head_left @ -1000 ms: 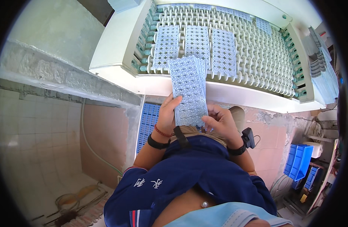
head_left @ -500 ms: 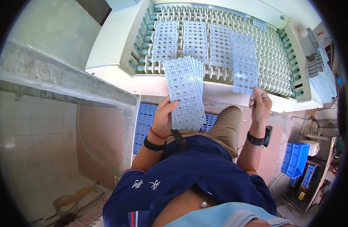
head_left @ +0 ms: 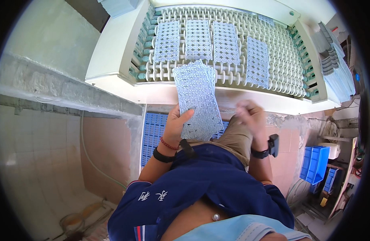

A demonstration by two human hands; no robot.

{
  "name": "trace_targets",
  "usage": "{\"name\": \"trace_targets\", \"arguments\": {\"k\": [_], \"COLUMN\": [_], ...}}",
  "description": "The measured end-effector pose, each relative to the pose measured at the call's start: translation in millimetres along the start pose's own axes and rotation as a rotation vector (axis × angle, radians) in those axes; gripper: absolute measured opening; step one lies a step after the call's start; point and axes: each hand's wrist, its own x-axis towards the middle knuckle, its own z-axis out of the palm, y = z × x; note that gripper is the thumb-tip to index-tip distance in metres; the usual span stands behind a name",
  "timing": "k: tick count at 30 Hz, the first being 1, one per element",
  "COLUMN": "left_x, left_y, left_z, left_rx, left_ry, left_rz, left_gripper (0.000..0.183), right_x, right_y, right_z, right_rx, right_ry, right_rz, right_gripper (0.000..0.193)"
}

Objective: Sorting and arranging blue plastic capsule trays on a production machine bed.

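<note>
My left hand grips a stack of thin grey-blue panels, thumb on top and fingers underneath. Rows of round discs pattern each panel; they look like circuit board panels. The stack is held in front of the machine's near edge, its far end over the rollers. My right hand is to the right of the stack, apart from it, with fingers curled and smeared by motion. On the white roller conveyor lie single panels: one at left, two in the middle, and one nearer me at right.
The machine's white side wall and front ledge frame the rollers. More panels stand stacked at the right. Blue bins are at lower right. A blue slotted crate lies below the stack. A concrete ledge runs along the left.
The panel by my right hand now lies on the rollers, let go. That hand has moved left and back toward the stack. The other panels appear farther away and slightly left.
</note>
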Motion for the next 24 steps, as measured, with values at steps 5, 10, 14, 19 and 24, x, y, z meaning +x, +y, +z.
{"name": "trace_targets", "arguments": {"k": [5, 10, 14, 19, 24], "left_x": [0.3, -4.5, -2.9, -2.6, -1.8], "left_y": [-2.9, 1.3, 0.7, 0.3, -3.5], "left_z": [-0.9, -3.8, -3.5, -4.1, -5.8], "left_rx": [0.068, 0.112, 0.045, 0.06, 0.085], "left_ry": [0.053, 0.098, 0.092, 0.049, 0.049], "left_rz": [-0.009, 0.022, 0.015, -0.01, -0.004], "left_gripper": [0.031, 0.03, 0.029, 0.028, 0.03], "right_x": [-8.5, 6.1, 27.9, 52.6, 51.2], "right_y": [18.9, 8.5, 11.8, 20.4, 19.6], "right_z": [27.0, -10.2, -91.1, -163.8, -141.0], "right_rx": [0.071, 0.067, 0.003, -0.379, -0.842], "right_ry": [-0.204, 0.096, 0.529, 0.772, 0.968], "right_rz": [0.14, 0.058, -0.149, -0.112, -0.262], "right_gripper": [0.011, 0.012, 0.018, 0.024, 0.023]}}
